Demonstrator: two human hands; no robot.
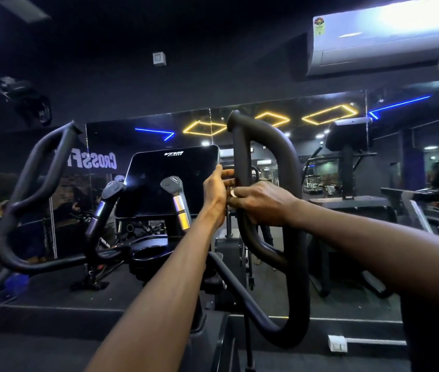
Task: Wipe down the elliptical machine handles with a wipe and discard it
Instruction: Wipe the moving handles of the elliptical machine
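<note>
The elliptical's right handle [291,162] is a tall black loop straight in front of me. Both hands meet at its inner bar, about mid-height. My left hand [217,187] has its fingers curled against that bar from the left. My right hand [261,201] wraps the bar from the right, and a small pale bit, perhaps the wipe [233,193], shows between the two hands. Most of the wipe is hidden. The left handle [29,178], a matching black loop, stands untouched at the far left.
The dark console screen [170,181] sits between the handles, with two short grips with metal bands [179,202] in front of it. A wall mirror [320,146] behind reflects gym lights and machines. An air conditioner [385,41] hangs at upper right.
</note>
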